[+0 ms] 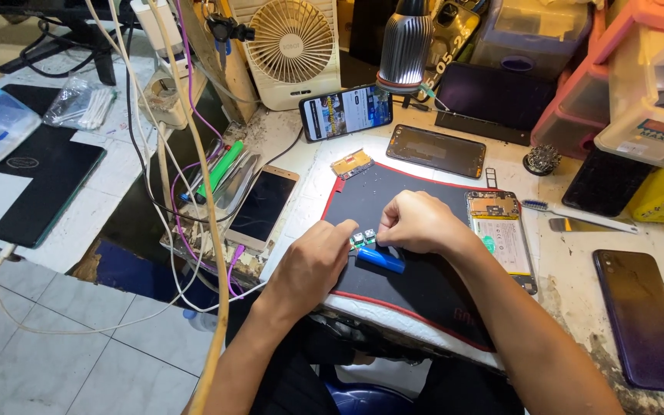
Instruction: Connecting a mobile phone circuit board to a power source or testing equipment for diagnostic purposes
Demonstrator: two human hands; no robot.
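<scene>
Small green circuit board (363, 237) is pinched between both hands at the middle of the dark work mat (416, 284), near its front half. Left hand (313, 265) is closed on the board's left edge with thumb and forefinger; right hand (418, 223) is curled over it from the right, its fingertips hidden beneath the knuckles. A blue-handled tool (382, 259) lies just below the board, long axis running left-high to right-low; it appears gripped by the right hand, though the grip itself cannot be made out. Both hands are about equally near the board, which sits between them.

Just right of the right hand, an opened phone (501, 238) with exposed battery is laid lengthwise on the mat's edge. Behind it, a dark phone frame (436, 151) and a small gold-coloured part (352, 164) are noted. On the tabletop (570, 269) farther right, a purple phone (643, 319) lies face down. Board detail is too small to read.
</scene>
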